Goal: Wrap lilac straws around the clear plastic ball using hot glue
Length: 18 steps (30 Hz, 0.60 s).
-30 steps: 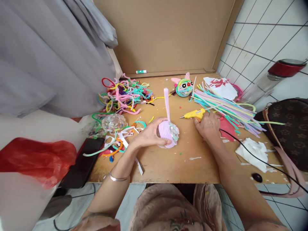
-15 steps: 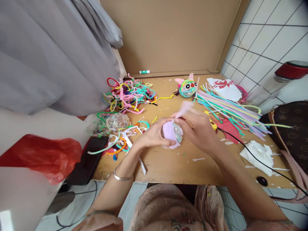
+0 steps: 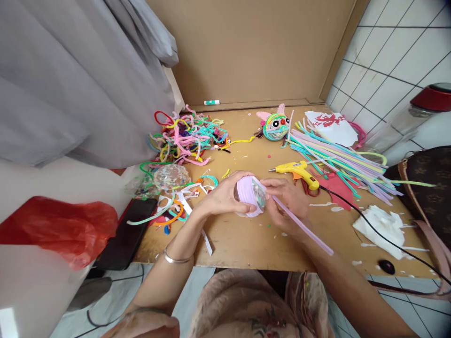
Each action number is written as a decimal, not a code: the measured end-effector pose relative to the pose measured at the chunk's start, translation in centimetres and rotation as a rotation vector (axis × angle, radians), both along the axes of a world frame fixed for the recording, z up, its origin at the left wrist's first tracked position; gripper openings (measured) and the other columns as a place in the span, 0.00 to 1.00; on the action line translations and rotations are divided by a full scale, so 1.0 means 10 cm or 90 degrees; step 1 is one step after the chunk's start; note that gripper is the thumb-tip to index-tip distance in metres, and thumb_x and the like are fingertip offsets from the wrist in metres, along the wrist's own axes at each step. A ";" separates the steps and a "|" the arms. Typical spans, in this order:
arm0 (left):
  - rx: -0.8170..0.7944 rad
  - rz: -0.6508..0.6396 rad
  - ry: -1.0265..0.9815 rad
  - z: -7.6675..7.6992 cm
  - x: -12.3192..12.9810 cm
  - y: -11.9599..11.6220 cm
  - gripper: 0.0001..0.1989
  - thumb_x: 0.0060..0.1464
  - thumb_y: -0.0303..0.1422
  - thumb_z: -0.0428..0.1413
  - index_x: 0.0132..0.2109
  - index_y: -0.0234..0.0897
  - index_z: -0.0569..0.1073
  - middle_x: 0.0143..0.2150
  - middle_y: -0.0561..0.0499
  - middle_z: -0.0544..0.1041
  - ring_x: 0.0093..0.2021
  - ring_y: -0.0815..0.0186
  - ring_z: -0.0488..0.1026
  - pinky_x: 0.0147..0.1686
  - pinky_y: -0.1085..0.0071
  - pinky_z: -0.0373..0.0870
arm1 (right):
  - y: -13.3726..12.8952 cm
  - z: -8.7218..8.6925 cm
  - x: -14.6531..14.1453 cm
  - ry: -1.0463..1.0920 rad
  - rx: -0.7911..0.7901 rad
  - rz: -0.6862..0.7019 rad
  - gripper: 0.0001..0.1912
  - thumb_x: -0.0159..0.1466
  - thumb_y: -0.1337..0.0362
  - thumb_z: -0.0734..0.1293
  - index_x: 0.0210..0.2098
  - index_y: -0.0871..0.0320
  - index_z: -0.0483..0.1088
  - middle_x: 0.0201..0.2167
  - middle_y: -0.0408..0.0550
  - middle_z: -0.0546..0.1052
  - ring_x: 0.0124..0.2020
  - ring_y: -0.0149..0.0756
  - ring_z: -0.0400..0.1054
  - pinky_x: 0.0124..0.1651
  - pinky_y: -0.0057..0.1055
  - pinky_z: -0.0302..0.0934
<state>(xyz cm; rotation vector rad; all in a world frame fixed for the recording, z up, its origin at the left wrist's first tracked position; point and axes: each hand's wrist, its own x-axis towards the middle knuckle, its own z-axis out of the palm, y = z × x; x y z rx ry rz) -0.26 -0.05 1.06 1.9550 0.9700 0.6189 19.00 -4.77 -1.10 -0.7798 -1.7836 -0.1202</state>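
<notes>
R hand [image 3: 287, 204] now off yellow glue gun [image 3: 296, 172], pinching lilac stem [image 3: 303, 227]; L hand [image 3: 229, 195] still grips wrapped ball [image 3: 249, 196].

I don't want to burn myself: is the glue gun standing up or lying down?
Lying down: the yellow glue gun rests on its side on the table, its profile facing up.

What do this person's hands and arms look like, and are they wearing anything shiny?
The left hand and right hand have no gloves. A shiny silver bangle circles the left wrist, but none shows on the right. The left arm's loose sleeve is dusty pinkish-brown and leaves the forearm bare.
</notes>
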 end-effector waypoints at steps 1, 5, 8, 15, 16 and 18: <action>-0.001 -0.001 0.000 0.00 0.00 0.00 0.38 0.35 0.37 0.66 0.56 0.36 0.65 0.54 0.43 0.71 0.53 0.53 0.69 0.56 0.55 0.65 | 0.00 -0.01 0.00 -0.002 0.018 -0.010 0.13 0.57 0.76 0.64 0.39 0.55 0.68 0.38 0.51 0.80 0.38 0.38 0.77 0.38 0.36 0.72; 0.002 -0.003 0.000 -0.01 0.00 0.00 0.38 0.36 0.37 0.66 0.56 0.36 0.65 0.54 0.43 0.71 0.53 0.53 0.69 0.56 0.54 0.65 | -0.01 -0.06 0.01 -0.014 0.040 -0.013 0.15 0.57 0.76 0.64 0.40 0.53 0.67 0.35 0.49 0.80 0.38 0.39 0.77 0.36 0.35 0.72; 0.011 -0.003 0.007 -0.01 0.01 0.00 0.37 0.36 0.37 0.66 0.56 0.37 0.65 0.54 0.44 0.71 0.53 0.53 0.69 0.56 0.55 0.65 | -0.02 -0.09 0.00 -0.020 0.029 -0.017 0.14 0.58 0.75 0.63 0.40 0.52 0.67 0.36 0.48 0.81 0.38 0.39 0.78 0.36 0.36 0.73; 0.000 0.004 0.023 0.02 0.01 -0.01 0.39 0.36 0.38 0.65 0.57 0.35 0.64 0.54 0.42 0.70 0.53 0.53 0.68 0.56 0.56 0.64 | -0.01 -0.07 -0.04 -0.004 0.031 -0.010 0.10 0.57 0.76 0.64 0.36 0.57 0.68 0.35 0.51 0.81 0.37 0.36 0.78 0.38 0.33 0.74; -0.001 0.006 0.022 0.02 0.01 -0.01 0.39 0.35 0.38 0.65 0.57 0.34 0.64 0.54 0.42 0.70 0.53 0.53 0.68 0.56 0.56 0.64 | -0.01 -0.06 -0.04 -0.006 0.032 -0.010 0.10 0.57 0.76 0.64 0.35 0.57 0.68 0.35 0.51 0.81 0.37 0.36 0.78 0.38 0.33 0.74; -0.002 0.006 0.020 0.01 0.01 -0.01 0.39 0.36 0.37 0.65 0.57 0.34 0.64 0.54 0.42 0.70 0.54 0.53 0.68 0.56 0.56 0.64 | -0.01 -0.05 -0.04 -0.010 0.029 -0.012 0.10 0.57 0.75 0.64 0.36 0.56 0.68 0.35 0.51 0.81 0.37 0.36 0.78 0.37 0.33 0.74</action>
